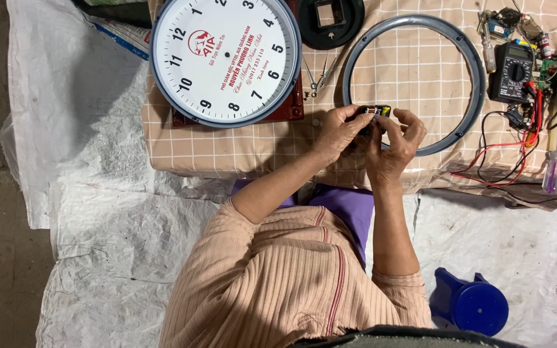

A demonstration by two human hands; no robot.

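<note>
Holding a small black clock movement (373,112) between both hands above the checked tabletop (240,145), a person pinches it from either side, the left hand (338,132) closed on its near edge and the right hand (396,143) curled narrow around the other end. The little plastic box looks light and stiff but likely fragile at its exposed parts, so its outer edges seem the safest hold. A white clock face (225,59) lies to the left, a grey rim ring (465,58) just behind the hands, and a black multimeter (512,71) with wires (494,161) to the right.
</note>
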